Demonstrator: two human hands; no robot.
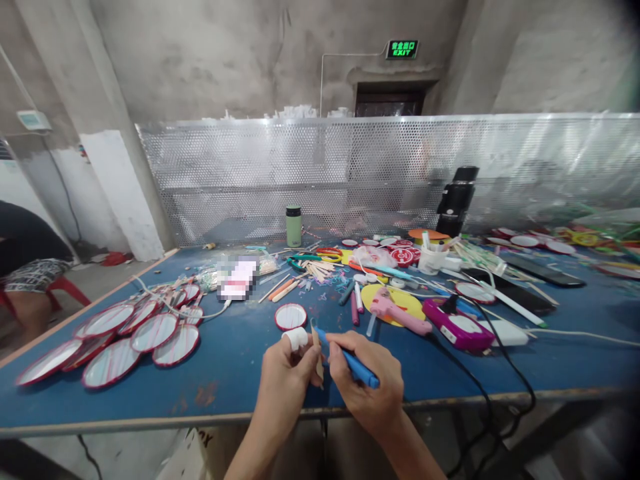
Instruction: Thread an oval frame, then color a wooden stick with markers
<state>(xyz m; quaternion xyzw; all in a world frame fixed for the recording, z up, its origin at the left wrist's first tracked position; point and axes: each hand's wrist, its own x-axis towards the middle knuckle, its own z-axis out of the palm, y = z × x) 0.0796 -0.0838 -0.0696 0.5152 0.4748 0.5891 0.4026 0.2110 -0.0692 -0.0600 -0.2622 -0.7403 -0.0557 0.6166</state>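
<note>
My left hand (pixel 289 370) is closed on a thin wooden stick (pixel 317 347), with a white finger cover (pixel 296 338) on one finger. My right hand (pixel 367 383) grips a blue pen-shaped tool (pixel 353 363) whose tip meets the top of the stick. Both hands hover over the near edge of the blue table (pixel 235 360). A single white disc with a red rim (pixel 291 316) lies just beyond them.
Several red-rimmed discs (pixel 120 333) lie fanned at the left. A pink glue gun (pixel 400 313), a magenta device (pixel 457 330) with black cable, markers, sticks, a green bottle (pixel 293 227) and a white cup (pixel 430 260) crowd the far side. A seated person (pixel 25 260) is at the left.
</note>
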